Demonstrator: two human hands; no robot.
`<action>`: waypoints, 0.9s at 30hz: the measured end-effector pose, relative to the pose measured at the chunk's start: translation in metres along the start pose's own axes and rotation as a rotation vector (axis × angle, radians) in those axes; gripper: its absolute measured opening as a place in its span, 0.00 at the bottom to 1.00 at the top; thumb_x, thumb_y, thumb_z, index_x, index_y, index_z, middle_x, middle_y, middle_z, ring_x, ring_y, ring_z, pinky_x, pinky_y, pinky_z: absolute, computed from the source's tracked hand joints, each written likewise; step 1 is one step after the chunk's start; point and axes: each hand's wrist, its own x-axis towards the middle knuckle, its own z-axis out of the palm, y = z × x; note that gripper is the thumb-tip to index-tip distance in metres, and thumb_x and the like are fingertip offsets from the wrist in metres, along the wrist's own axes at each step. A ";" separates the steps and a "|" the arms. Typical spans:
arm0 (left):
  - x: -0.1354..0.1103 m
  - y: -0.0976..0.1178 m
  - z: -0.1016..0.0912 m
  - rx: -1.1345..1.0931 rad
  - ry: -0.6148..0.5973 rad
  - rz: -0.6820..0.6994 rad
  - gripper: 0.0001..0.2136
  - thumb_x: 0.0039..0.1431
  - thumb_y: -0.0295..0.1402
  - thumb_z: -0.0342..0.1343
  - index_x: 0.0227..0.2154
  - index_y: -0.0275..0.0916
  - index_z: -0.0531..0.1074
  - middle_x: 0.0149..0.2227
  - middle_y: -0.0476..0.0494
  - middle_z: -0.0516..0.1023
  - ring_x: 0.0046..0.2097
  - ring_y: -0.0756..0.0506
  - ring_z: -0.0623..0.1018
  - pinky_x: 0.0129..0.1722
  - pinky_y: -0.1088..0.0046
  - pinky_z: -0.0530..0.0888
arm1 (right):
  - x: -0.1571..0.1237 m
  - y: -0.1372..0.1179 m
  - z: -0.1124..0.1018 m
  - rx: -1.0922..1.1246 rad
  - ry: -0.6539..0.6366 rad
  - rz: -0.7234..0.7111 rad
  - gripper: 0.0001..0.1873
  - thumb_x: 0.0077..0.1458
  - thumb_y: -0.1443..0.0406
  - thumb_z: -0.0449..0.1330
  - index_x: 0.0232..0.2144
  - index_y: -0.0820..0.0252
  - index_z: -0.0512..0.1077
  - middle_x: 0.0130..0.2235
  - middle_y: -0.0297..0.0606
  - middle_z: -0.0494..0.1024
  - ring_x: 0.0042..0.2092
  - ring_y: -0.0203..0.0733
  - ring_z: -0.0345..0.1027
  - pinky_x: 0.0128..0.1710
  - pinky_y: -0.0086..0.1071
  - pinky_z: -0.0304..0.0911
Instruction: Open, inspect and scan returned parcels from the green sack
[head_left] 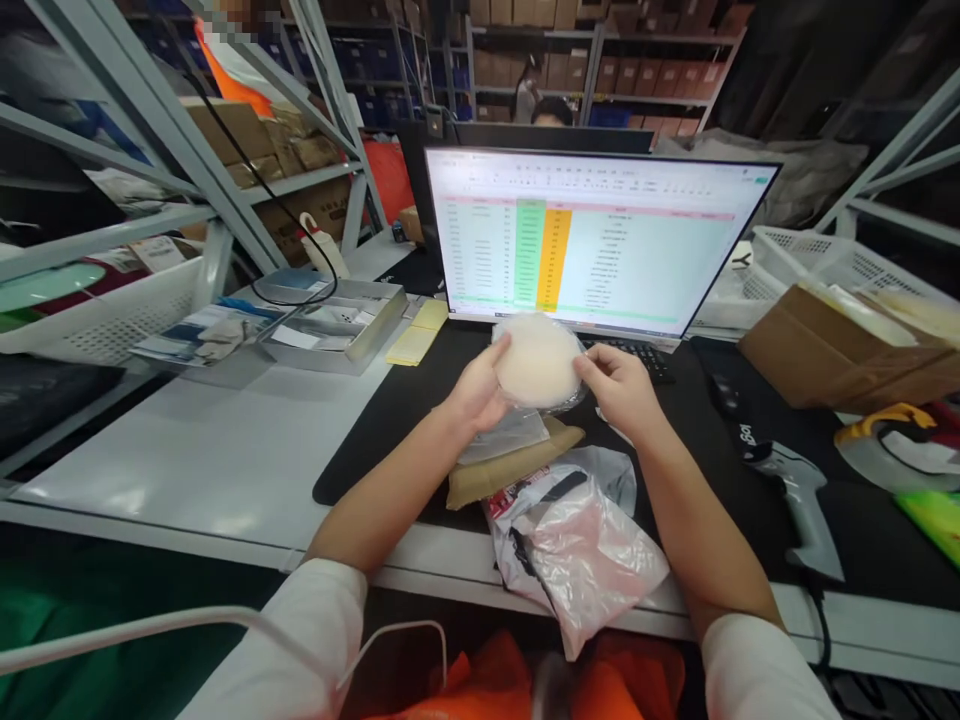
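Both hands grasped the pale round disc (536,358): the left hand (476,392) clasped its left edge, the right hand (619,388) its right edge. The disc was held just in front of the monitor (600,240), above the black desk mat (375,420). Below the hands lay a crumpled plastic bag (592,560), partly over a brown envelope (517,470). A barcode scanner (799,500) lay to the right.

hands (476,392) (619,385) 2 | white disc (536,360) 1 | monitor (600,240) 1 | scanner (796,500) 1 | bag (592,555) 1
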 end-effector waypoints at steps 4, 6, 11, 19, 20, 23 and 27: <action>-0.007 0.000 -0.005 0.148 -0.150 0.109 0.26 0.49 0.33 0.73 0.52 0.32 0.79 0.53 0.31 0.82 0.55 0.32 0.81 0.60 0.52 0.75 | 0.002 0.002 0.005 0.207 0.027 0.064 0.18 0.51 0.51 0.67 0.32 0.57 0.71 0.27 0.30 0.72 0.30 0.37 0.64 0.31 0.30 0.58; -0.012 0.001 -0.007 0.255 -0.215 0.158 0.27 0.48 0.37 0.74 0.51 0.33 0.80 0.53 0.31 0.82 0.54 0.32 0.81 0.58 0.53 0.76 | 0.002 0.002 0.006 0.414 0.004 0.115 0.25 0.47 0.49 0.71 0.42 0.56 0.72 0.31 0.31 0.76 0.33 0.40 0.70 0.34 0.31 0.65; -0.024 0.007 -0.007 0.850 -0.280 0.348 0.23 0.57 0.44 0.67 0.51 0.34 0.81 0.51 0.35 0.83 0.53 0.35 0.81 0.53 0.63 0.77 | -0.006 -0.003 0.006 0.319 -0.190 0.097 0.24 0.51 0.47 0.68 0.37 0.61 0.78 0.34 0.39 0.81 0.36 0.46 0.74 0.36 0.35 0.68; -0.026 0.004 -0.004 1.233 -0.088 0.421 0.17 0.60 0.43 0.61 0.28 0.31 0.80 0.28 0.42 0.81 0.31 0.43 0.78 0.30 0.71 0.70 | -0.017 -0.013 0.012 -0.327 0.050 -0.197 0.21 0.62 0.52 0.56 0.26 0.59 0.74 0.23 0.38 0.75 0.26 0.40 0.65 0.29 0.32 0.54; -0.025 0.002 -0.003 1.242 -0.060 0.481 0.17 0.61 0.42 0.60 0.29 0.31 0.80 0.29 0.42 0.82 0.32 0.43 0.79 0.32 0.71 0.71 | -0.017 -0.014 0.012 -0.360 0.065 -0.197 0.20 0.62 0.52 0.56 0.27 0.59 0.75 0.24 0.38 0.75 0.26 0.41 0.65 0.29 0.32 0.54; -0.025 -0.002 -0.003 1.155 -0.070 0.550 0.16 0.60 0.43 0.62 0.36 0.32 0.81 0.35 0.40 0.84 0.38 0.40 0.81 0.38 0.69 0.74 | -0.017 -0.016 0.006 -0.295 0.015 -0.138 0.18 0.60 0.52 0.58 0.29 0.59 0.75 0.24 0.37 0.75 0.26 0.40 0.65 0.28 0.31 0.54; -0.025 -0.005 -0.006 0.768 -0.132 0.414 0.23 0.52 0.47 0.70 0.42 0.31 0.80 0.43 0.35 0.85 0.42 0.39 0.83 0.41 0.67 0.79 | -0.015 -0.016 -0.004 0.059 -0.122 -0.038 0.22 0.57 0.47 0.62 0.29 0.61 0.74 0.27 0.37 0.76 0.28 0.39 0.65 0.25 0.29 0.57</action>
